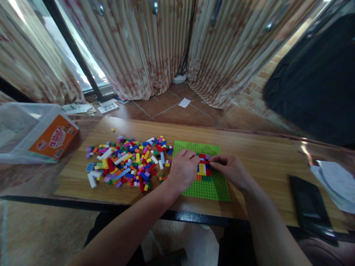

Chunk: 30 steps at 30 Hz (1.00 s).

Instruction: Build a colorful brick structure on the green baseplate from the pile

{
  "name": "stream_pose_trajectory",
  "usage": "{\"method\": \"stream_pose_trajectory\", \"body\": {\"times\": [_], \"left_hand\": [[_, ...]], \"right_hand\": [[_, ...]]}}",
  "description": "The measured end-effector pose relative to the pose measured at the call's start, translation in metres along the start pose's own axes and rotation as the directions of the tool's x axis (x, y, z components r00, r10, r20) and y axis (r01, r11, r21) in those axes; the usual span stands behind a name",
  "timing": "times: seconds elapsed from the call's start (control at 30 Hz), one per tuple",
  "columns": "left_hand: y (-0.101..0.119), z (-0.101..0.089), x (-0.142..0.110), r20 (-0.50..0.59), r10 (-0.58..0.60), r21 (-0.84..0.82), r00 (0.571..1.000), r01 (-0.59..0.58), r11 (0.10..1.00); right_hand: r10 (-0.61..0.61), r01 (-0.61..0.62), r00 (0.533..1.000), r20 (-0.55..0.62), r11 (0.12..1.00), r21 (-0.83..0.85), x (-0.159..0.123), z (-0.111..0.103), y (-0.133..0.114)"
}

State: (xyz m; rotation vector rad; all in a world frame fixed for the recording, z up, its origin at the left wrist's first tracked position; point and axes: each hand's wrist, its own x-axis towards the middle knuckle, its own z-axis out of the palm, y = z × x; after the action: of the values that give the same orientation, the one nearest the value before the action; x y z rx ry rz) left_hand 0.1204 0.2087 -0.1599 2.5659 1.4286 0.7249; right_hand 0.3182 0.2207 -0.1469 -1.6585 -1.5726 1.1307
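Observation:
A green studded baseplate (pixel 213 192) lies on the wooden table, with a block of coloured bricks (pixel 203 170) built up on its middle. Across the upper part of that block runs a thin red brick (pixel 204 162). My right hand (pixel 231 168) pinches the right end of this red brick between thumb and forefinger. Over the left half of the baseplate, my left hand (pixel 184 168) is closed, its fingertips at the left side of the built block. Its curled fingers hide what they may hold, and part of the build too.
Left of the baseplate spreads a loose pile of mixed bricks (pixel 130 162). A clear plastic box (pixel 30 129) with an orange label stands at the far left. To the right lie a dark flat device (pixel 310 203) and white papers (pixel 337 184). Curtains (pixel 138 48) hang beyond the table.

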Motion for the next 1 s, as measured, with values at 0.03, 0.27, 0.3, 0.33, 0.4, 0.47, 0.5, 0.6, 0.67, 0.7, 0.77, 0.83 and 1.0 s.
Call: {"method": "stream_pose_trajectory", "body": {"times": [0.03, 0.27, 0.3, 0.33, 0.4, 0.47, 0.5, 0.6, 0.67, 0.7, 0.77, 0.83, 1.0], "left_hand": [[0.0002, 0.0000, -0.0001, 0.001, 0.001, -0.001, 1.000, -0.001, 1.000], [-0.0003, -0.0004, 0.0007, 0.012, -0.005, -0.002, 1.000, 0.005, 1.000], [-0.0003, -0.0002, 0.0010, 0.011, -0.006, -0.002, 1.000, 0.006, 1.000], [-0.0004, 0.0001, 0.0014, 0.010, -0.011, -0.002, 1.000, 0.011, 1.000], [-0.0002, 0.0008, 0.0018, 0.009, -0.022, 0.001, 1.000, 0.022, 1.000], [0.0003, 0.0013, 0.0018, 0.009, -0.023, 0.011, 1.000, 0.023, 1.000], [0.0006, 0.0014, 0.0018, 0.012, -0.020, 0.014, 1.000, 0.019, 1.000], [0.0010, 0.0013, 0.0019, 0.023, -0.016, 0.007, 1.000, 0.016, 1.000], [0.0009, 0.0011, 0.0024, 0.023, -0.026, 0.002, 0.999, 0.026, 1.000], [0.0008, 0.0011, 0.0028, 0.022, -0.031, 0.002, 0.999, 0.031, 1.000], [0.0006, 0.0012, 0.0033, 0.025, -0.037, 0.002, 0.999, 0.037, 0.999], [0.0006, 0.0012, 0.0033, 0.032, -0.035, -0.003, 0.999, 0.035, 0.999], [0.0020, 0.0005, 0.0032, 0.031, -0.048, -0.002, 0.998, 0.048, 0.999]], "right_hand": [[0.001, -0.001, 1.000, -0.001, 1.000, -0.005, 0.0000, -0.0001, -0.0003], [-0.013, 0.013, 1.000, -0.015, 0.999, -0.044, 0.0005, -0.0006, 0.0015], [-0.016, 0.015, 1.000, -0.014, 0.999, -0.042, 0.0006, -0.0005, 0.0020], [-0.015, 0.015, 1.000, -0.013, 0.999, -0.038, 0.0008, -0.0003, 0.0025], [-0.009, 0.009, 1.000, -0.011, 0.999, -0.032, 0.0010, 0.0001, 0.0034], [-0.010, 0.010, 1.000, -0.009, 0.999, -0.037, 0.0013, 0.0004, 0.0041], [-0.014, 0.013, 1.000, -0.008, 0.999, -0.042, 0.0014, 0.0005, 0.0044], [-0.026, 0.026, 1.000, -0.002, 0.999, -0.044, 0.0017, 0.0004, 0.0052], [-0.026, 0.026, 1.000, -0.001, 0.999, -0.035, 0.0019, 0.0003, 0.0056], [-0.026, 0.026, 1.000, -0.004, 0.999, -0.031, 0.0019, 0.0002, 0.0057], [-0.027, 0.026, 1.000, -0.016, 0.999, -0.030, 0.0018, 0.0003, 0.0061], [-0.026, 0.026, 0.999, -0.022, 0.999, -0.026, 0.0017, 0.0006, 0.0064], [-0.028, 0.026, 0.999, -0.040, 0.999, -0.035, 0.0016, 0.0012, 0.0063]]}}
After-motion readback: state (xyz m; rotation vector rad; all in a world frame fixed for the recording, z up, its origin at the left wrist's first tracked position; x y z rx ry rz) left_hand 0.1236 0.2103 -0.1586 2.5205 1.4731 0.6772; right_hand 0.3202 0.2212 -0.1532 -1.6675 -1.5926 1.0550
